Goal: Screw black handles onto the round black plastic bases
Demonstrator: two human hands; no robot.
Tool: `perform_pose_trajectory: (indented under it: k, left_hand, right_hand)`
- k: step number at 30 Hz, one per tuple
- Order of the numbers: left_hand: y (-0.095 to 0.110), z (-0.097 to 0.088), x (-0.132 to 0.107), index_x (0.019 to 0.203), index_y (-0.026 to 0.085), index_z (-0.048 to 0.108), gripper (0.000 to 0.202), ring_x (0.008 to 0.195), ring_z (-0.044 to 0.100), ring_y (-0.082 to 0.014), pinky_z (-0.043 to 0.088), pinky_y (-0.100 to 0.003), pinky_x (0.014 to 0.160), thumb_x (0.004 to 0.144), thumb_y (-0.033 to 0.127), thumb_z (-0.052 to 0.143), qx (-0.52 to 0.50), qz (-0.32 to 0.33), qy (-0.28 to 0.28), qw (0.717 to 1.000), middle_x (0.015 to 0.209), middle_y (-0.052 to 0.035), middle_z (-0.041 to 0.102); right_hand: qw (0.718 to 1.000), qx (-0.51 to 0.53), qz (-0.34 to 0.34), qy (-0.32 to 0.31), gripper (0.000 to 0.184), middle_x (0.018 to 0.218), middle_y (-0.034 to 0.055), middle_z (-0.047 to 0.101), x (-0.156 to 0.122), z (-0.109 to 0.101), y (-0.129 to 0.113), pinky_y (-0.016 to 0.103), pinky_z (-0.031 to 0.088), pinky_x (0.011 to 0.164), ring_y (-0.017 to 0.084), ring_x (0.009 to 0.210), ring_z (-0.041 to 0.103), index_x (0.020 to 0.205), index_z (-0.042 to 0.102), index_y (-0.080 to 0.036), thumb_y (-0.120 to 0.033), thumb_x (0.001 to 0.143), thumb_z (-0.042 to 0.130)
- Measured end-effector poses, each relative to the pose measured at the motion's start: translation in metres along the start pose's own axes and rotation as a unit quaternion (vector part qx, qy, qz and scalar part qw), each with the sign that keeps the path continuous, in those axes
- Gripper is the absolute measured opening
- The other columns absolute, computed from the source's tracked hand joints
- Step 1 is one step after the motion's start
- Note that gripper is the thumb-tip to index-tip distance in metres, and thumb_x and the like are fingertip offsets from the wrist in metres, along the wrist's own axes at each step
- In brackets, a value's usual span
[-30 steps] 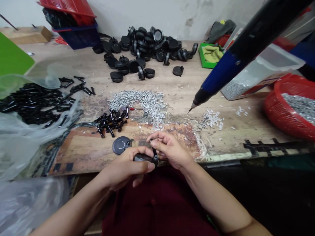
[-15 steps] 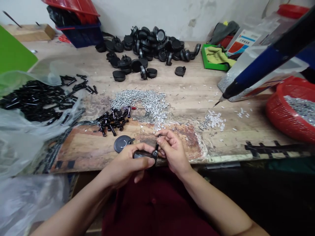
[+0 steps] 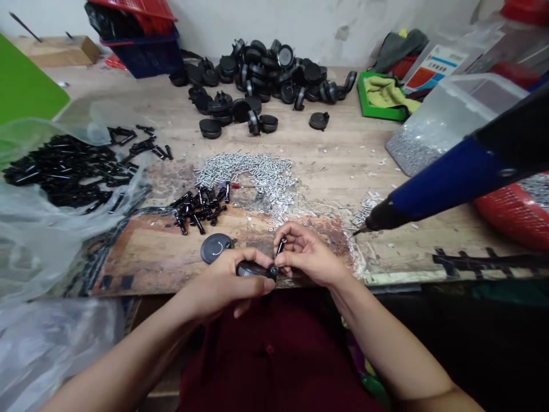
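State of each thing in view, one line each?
Left hand, gripping round black base
Right hand, pinching black link
Black link, tilted, at base's edge
Electric screwdriver, tip down, in neither hand
Plastic bag, open, black links inside
Screws, loosely heaped
Clear tub, partly filled
Green tray, holding yellow cloth

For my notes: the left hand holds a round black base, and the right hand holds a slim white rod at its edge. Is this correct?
Only the colour is wrong: in the head view, the right hand holds a slim black rod.
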State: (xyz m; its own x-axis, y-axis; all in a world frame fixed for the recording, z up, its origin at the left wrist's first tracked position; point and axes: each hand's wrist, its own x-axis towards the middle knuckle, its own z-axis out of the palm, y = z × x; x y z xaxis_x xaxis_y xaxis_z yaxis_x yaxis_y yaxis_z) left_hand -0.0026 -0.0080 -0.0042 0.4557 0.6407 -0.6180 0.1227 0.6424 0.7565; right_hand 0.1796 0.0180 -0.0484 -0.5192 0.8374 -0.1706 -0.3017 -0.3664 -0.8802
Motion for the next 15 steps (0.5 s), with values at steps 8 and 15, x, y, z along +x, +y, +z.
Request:
perform_pose_trajectory:
  k: [8,15]
  left_hand:
    - [0.0005,-0.0034,0.0019,0.089,0.014,0.056,0.028,0.029,0.034,-0.0018,0.028,-0.013,0.030,0.066,0.024,0.068,0.016,-0.024,0.009,1.000,0.048,0.0079,0.050]
    - [-0.0027,-0.0092,0.0019,0.089,0.014,0.056,0.028,0.030,0.034,-0.0014,0.027,-0.013,0.031,0.066,0.024,0.068,0.002,-0.025,0.008,1.000,0.048,0.0077,0.050]
  right_hand:
    - [0.999,-0.026,0.025,0.001,0.027,0.067,-0.0065,0.057,0.0044,0.0041,0.0031,0.015,0.043,0.035,0.004,0.040,0.048,0.080,0.054,-0.019,-0.017,0.063,0.074]
    - [0.998,-0.034,0.031,0.036,0.029,0.057,-0.0083,0.052,0.0057,0.0078,0.0089,0.016,0.041,0.034,0.005,0.038,0.046,0.080,0.054,-0.020,-0.021,0.062,0.076]
